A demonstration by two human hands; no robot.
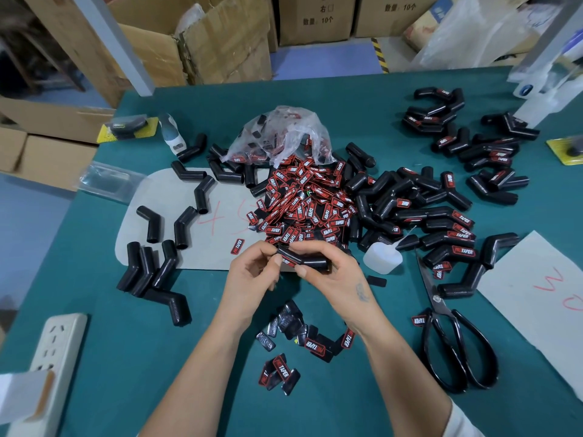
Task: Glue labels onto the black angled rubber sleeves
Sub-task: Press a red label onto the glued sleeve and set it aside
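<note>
Both hands hold one black angled rubber sleeve [307,259] just above the green table, in front of the label heap. My left hand [252,275] pinches its left end, where a red and black label [288,261] lies against it. My right hand [331,272] grips the right half, thumb underneath. The big heap of red and black labels [303,206] spills from a clear plastic bag [280,134]. Bare sleeves [151,272] lie at the left on a grey sheet. Labelled sleeves [441,228] pile up at the right. A small white glue bottle [383,258] lies on its side right of my hands.
Large black scissors [457,335] lie at the right near a sheet of paper [542,294]. Loose labels [293,339] are scattered between my forearms. A white power strip [53,351] sits at the lower left. Cardboard boxes [202,45] stand behind the table [110,357].
</note>
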